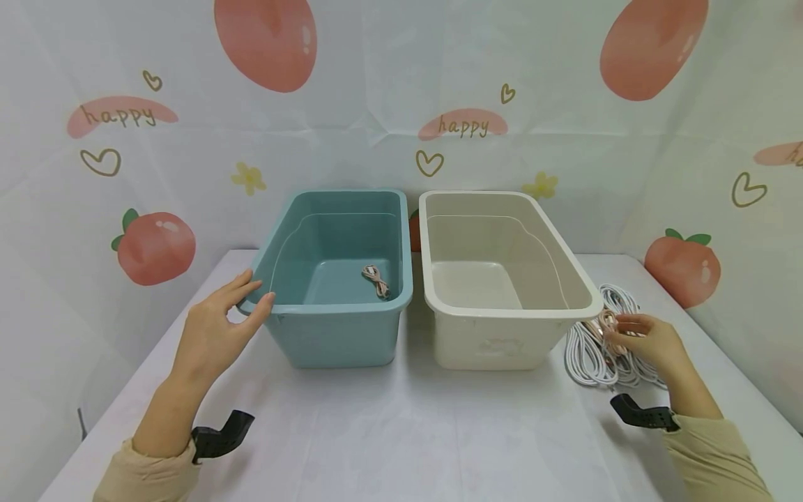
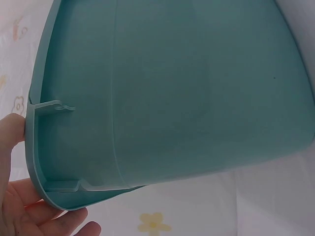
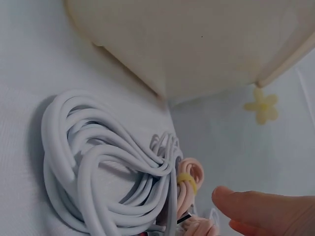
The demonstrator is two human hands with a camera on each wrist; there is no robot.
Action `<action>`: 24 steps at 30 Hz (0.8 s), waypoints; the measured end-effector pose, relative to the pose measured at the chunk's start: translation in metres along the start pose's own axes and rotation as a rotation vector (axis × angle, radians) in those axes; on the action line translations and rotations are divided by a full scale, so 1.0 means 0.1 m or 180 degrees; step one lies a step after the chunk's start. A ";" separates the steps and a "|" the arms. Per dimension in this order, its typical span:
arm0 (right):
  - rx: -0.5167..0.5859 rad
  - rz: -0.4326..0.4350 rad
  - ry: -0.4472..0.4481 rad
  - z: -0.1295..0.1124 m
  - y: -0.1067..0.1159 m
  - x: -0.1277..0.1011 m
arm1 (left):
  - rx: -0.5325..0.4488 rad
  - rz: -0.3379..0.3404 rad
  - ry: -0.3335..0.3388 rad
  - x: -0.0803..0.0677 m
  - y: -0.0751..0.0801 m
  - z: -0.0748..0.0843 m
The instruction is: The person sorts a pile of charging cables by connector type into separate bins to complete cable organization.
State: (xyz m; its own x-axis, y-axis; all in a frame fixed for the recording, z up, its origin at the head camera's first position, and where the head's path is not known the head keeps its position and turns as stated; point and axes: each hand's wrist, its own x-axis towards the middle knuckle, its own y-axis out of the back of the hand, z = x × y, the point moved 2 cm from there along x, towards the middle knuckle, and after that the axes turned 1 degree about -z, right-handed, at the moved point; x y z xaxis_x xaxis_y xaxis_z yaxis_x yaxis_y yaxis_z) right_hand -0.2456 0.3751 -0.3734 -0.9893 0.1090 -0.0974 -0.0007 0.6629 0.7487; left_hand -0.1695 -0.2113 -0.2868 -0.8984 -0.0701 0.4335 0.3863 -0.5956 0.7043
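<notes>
At the near left corner of a blue plastic bin [image 1: 339, 335], my left hand [image 1: 216, 328] touches the rim, its thumb and fingers spread around the corner. A small bundled cable [image 1: 376, 282] lies inside that bin. My right hand [image 1: 649, 341] is at a pile of coiled cables beside the cream bin [image 1: 495, 341]. Its fingertips are by a pink cable bundle [image 3: 186, 184] with a yellow tie. In the right wrist view, the thumb [image 3: 246, 204] stands slightly apart from this bundle; the other fingers are mostly hidden. Thick white coiled cables [image 3: 98, 162] lie alongside.
Both bins stand side by side on a white-covered table [image 1: 389, 432], against a printed cloth backdrop [image 1: 376, 90]. The cream bin's near right corner overhangs part of the cable pile. A black wrist camera [image 1: 222, 434] sits on the left wrist, another [image 1: 643, 413] on the right.
</notes>
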 end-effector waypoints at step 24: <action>-0.0040 0.0348 0.0110 0.04 -0.05 0.00 | -0.0022 0.0038 -0.0025 0.00 -0.01 -0.01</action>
State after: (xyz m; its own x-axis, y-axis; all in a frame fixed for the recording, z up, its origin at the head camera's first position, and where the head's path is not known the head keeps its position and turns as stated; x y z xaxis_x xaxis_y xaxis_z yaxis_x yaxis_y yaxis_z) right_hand -0.2447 0.3745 -0.3794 -0.9880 0.1544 0.0079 0.1060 0.6391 0.7618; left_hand -0.1700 -0.2118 -0.2880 -0.8920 -0.0709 0.4464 0.3956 -0.6002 0.6951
